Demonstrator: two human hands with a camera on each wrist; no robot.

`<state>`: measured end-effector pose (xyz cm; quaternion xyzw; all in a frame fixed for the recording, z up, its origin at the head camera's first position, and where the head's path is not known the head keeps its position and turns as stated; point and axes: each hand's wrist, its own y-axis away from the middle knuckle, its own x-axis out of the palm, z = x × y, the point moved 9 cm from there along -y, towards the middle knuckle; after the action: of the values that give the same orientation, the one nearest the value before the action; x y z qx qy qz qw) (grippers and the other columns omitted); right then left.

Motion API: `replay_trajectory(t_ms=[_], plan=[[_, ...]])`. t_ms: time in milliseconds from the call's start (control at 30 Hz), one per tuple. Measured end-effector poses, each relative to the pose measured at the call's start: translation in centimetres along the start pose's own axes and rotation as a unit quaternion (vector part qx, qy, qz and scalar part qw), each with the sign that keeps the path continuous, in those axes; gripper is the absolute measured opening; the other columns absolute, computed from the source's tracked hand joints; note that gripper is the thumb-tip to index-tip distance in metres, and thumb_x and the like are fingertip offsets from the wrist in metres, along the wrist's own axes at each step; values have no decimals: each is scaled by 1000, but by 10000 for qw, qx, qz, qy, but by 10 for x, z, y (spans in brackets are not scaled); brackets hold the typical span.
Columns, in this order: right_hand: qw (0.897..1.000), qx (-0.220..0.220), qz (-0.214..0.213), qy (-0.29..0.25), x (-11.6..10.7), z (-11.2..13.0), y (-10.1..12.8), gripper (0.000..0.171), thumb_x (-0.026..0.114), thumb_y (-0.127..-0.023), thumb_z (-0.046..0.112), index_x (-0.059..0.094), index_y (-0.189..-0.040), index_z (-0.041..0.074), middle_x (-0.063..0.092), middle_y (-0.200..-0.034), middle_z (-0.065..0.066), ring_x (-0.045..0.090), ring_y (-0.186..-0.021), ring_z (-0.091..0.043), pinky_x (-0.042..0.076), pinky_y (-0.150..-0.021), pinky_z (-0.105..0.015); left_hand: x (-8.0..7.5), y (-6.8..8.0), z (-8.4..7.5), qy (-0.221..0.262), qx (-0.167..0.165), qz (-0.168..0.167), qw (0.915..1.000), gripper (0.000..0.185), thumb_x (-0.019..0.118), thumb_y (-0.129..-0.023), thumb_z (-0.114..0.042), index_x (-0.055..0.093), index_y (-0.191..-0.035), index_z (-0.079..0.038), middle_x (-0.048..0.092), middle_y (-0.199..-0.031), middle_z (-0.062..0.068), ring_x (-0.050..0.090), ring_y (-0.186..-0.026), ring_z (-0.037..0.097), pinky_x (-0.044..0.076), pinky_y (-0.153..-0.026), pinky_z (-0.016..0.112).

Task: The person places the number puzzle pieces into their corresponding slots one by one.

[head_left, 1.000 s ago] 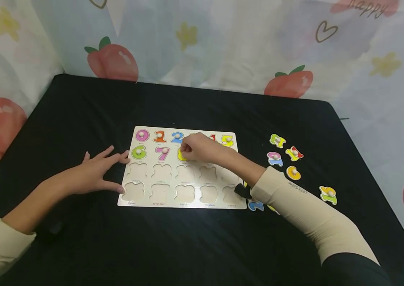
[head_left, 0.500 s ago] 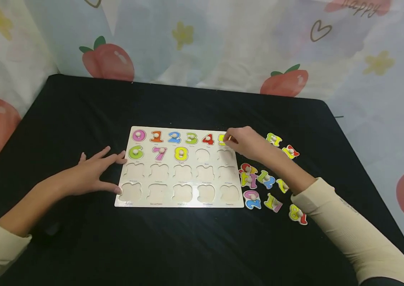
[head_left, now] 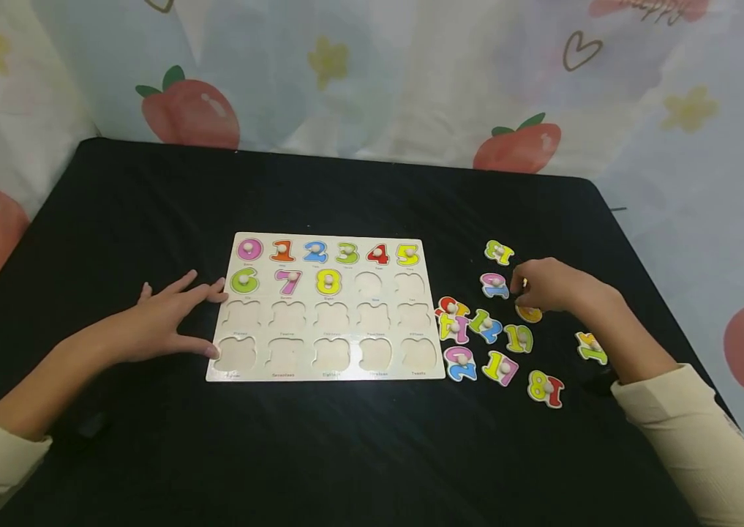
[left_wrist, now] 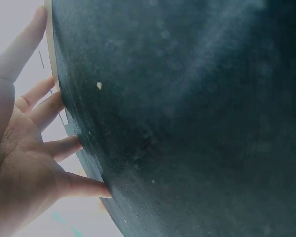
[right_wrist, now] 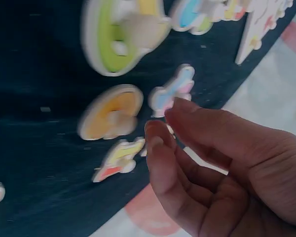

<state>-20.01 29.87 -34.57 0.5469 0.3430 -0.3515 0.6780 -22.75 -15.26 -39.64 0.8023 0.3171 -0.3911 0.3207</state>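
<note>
A pale wooden number puzzle board lies on the black cloth, with knobbed pieces 0 to 8 seated in its upper two rows. My left hand has its fingers spread, thumb and fingertips touching the board's left edge; the left wrist view shows them along that edge. To the right of the board, my right hand hovers over loose pieces with thumb and forefinger slightly apart and nothing between them. Close to its fingertips are an orange piece and a yellow and red piece, which the hand hides in the head view.
Several loose number pieces lie right of the board, among them a pink and blue one, a green and yellow one and a yellow and red 18. A blue and pink piece lies against the board's right edge.
My right hand has let go of the yellow 8, which now shows in its recess, and has moved right off the board to the loose pieces. The left hand keeps its place.
</note>
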Motion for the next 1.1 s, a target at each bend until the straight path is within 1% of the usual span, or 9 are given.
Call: replay_trajectory(t_ms=[100,200,400,567,667,767,900,1100], plan=[[9998,98,150,-120,7,-8,4,12,61,-84,0,60,-95,-4,57,-86,-10,52,-71,-21,48,-62,-36,0,0,0,-18,12,-4,10000,90,77,-63,-59,46,-135,-14,26,-151,18,6,-137,47,0,-89,80],[9996,143,119,-208,10,-13,6,9,60,-84,-3,59,-92,-3,58,-85,-10,51,-70,-21,48,-62,-36,1,-1,1,-16,-12,10,10000,91,77,-64,-59,46,-136,-14,26,-151,18,6,-137,47,0,-90,79],[9995,213,70,-204,16,-21,3,7,60,-84,-3,60,-90,-3,60,-84,-8,51,-70,-21,45,-60,-34,1,-1,2,-19,-40,23,10000,91,77,-63,-59,46,-136,-14,26,-151,18,6,-137,47,0,-90,79],[9993,286,-22,-236,10,-21,3,10,63,-83,-1,61,-93,-4,58,-83,-7,50,-69,-21,45,-60,-33,1,-1,2,-74,-23,24,10000,91,76,-63,-61,46,-135,-14,26,-151,16,6,-137,47,1,-89,80],[9996,181,-125,-191,1,-13,4,12,65,-82,0,60,-93,-2,57,-82,-7,50,-70,-21,46,-60,-34,0,-1,2,-70,-9,13,10000,91,76,-63,-61,46,-135,-14,26,-151,16,7,-137,47,2,-89,80],[9991,-132,-378,-134,-11,3,4,11,66,-83,1,60,-92,-2,56,-81,-5,50,-69,-20,46,-60,-34,-1,0,2,-66,-30,7,10000,91,76,-63,-61,46,-135,-14,26,-151,16,7,-137,47,2,-89,80],[9954,-536,-788,-63,-22,27,1,9,64,-85,2,61,-92,-1,56,-76,-2,50,-66,-18,45,-60,-33,-1,2,3,-64,-60,13,10000,91,76,-62,-62,46,-135,-15,26,-151,16,7,-137,47,2,-89,80],[9929,-776,-897,-109,-24,53,-12,9,62,-87,5,62,-94,0,56,-76,-2,50,-64,-17,45,-59,-32,1,0,2,-71,-20,14,10000,90,75,-63,-63,46,-134,-16,26,-151,15,7,-137,46,2,-89,80]])
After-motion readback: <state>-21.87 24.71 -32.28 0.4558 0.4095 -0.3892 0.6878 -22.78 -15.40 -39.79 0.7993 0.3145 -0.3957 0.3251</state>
